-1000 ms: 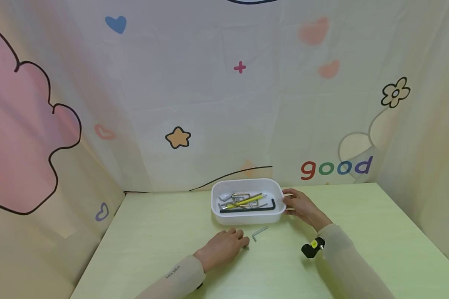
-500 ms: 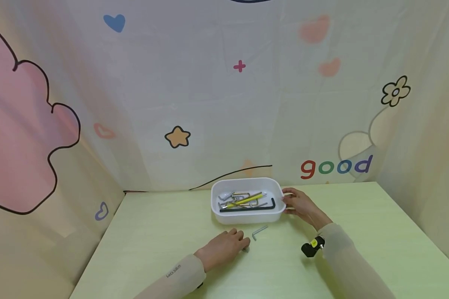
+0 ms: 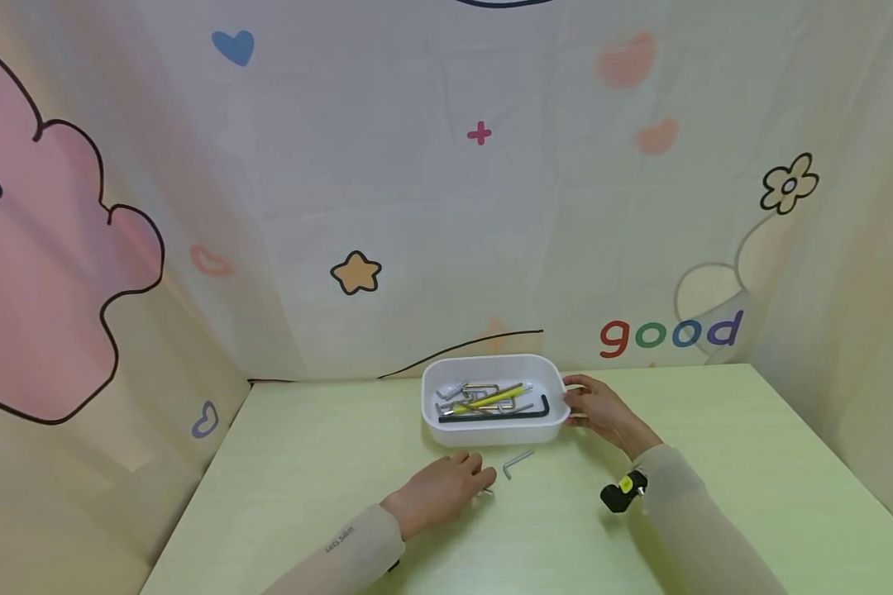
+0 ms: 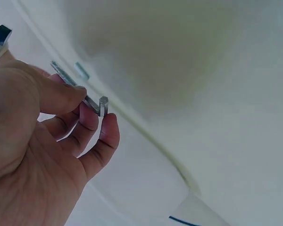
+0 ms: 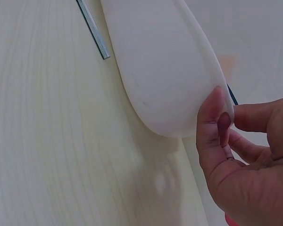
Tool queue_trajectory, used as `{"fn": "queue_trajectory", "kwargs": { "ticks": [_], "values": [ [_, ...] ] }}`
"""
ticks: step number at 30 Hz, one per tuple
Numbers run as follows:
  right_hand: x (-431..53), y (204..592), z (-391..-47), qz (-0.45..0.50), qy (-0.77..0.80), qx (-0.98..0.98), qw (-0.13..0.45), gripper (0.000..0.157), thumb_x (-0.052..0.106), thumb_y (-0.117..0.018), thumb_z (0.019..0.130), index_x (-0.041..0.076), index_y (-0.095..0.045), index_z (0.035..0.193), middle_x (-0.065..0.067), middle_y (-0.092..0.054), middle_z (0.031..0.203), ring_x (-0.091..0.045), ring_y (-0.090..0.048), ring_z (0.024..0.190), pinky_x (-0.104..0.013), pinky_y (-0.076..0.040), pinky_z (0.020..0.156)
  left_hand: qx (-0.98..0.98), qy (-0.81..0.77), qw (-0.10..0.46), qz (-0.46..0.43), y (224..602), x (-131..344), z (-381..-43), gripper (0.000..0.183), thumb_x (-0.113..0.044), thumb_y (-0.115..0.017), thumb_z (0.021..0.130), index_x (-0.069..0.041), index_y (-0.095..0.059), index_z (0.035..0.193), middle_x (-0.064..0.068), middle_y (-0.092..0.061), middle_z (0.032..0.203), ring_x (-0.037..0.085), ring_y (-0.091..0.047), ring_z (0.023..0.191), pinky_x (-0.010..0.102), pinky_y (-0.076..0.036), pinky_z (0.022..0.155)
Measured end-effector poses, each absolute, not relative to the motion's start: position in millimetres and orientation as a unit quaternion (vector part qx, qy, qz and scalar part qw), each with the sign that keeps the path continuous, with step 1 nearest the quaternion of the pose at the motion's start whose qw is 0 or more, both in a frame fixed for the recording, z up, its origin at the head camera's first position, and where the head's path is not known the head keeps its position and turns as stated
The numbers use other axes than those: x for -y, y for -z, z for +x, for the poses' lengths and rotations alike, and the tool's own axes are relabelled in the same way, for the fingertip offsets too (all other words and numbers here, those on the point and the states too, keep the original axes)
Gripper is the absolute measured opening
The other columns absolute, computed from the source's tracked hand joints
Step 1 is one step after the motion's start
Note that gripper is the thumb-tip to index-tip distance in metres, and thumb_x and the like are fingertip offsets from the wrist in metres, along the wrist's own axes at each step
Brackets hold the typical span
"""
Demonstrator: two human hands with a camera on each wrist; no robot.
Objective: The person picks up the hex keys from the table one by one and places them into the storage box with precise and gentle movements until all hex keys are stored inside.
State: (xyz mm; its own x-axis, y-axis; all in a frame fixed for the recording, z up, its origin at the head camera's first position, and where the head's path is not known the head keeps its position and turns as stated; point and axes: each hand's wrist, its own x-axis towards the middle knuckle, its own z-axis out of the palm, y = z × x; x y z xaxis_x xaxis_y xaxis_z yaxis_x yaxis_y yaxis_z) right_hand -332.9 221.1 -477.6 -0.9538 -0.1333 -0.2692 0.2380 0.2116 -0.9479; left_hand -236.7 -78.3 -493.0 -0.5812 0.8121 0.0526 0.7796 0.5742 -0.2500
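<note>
My left hand (image 3: 441, 489) is over the table in front of the white tray, pinching a small silver hex key (image 4: 104, 107) between thumb and fingertips. In the left wrist view its bent short end sticks out past the fingers, while the thumb covers part of the long arm. My right hand (image 3: 603, 413) holds the right end of the white tray (image 5: 155, 70), thumb and fingers at its rim. Inside the tray lie a black hex key (image 3: 491, 416), a yellow stick-like piece (image 3: 491, 400) and several metal hex keys. Another silver hex key (image 3: 518, 460) lies on the table before the tray.
The pale green table (image 3: 305, 463) ends at a printed cloth backdrop (image 3: 417, 207), with the tray close to that back edge. Cloth also hangs at the left and right sides. A small black device (image 3: 622, 494) is worn at the right wrist.
My left hand has shifted very slightly left and away from me, with the pinched hex key turned a little. The right hand and the tray stay where they were.
</note>
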Motion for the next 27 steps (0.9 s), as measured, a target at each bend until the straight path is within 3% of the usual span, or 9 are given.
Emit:
{"fn": "queue_trajectory", "kwargs": {
  "ticks": [12,21,27],
  "values": [
    [-222,479,-334,0.031,0.629,-0.763,0.146,0.046,0.008,-0.047,0.101,0.002,-0.035,0.145,-0.02,-0.048,0.125,-0.021,-0.056,0.091,-0.024,-0.057,0.074,0.883,-0.096,0.116,-0.444,469,83,-240,0.036,-0.006,-0.069,0.087,-0.019,-0.053,0.116,-0.004,-0.057,0.102,0.012,-0.053,0.095,0.021,-0.05,0.08],
    [-222,477,-332,0.038,0.624,-0.767,0.144,0.048,0.009,-0.048,0.101,0.003,-0.035,0.146,-0.023,-0.046,0.13,-0.023,-0.056,0.095,-0.024,-0.058,0.074,0.884,-0.084,0.125,-0.442,451,86,-242,0.032,-0.008,-0.067,0.091,-0.019,-0.051,0.118,-0.003,-0.058,0.104,0.013,-0.053,0.093,0.02,-0.049,0.078],
    [-221,475,-332,0.038,0.625,-0.766,0.145,0.046,0.008,-0.048,0.101,0.003,-0.036,0.145,-0.019,-0.048,0.124,-0.022,-0.056,0.093,-0.024,-0.058,0.074,0.883,-0.083,0.142,-0.439,442,87,-247,0.032,-0.005,-0.068,0.089,-0.018,-0.052,0.114,-0.002,-0.058,0.104,0.014,-0.055,0.096,0.023,-0.051,0.079]
  ]
}}
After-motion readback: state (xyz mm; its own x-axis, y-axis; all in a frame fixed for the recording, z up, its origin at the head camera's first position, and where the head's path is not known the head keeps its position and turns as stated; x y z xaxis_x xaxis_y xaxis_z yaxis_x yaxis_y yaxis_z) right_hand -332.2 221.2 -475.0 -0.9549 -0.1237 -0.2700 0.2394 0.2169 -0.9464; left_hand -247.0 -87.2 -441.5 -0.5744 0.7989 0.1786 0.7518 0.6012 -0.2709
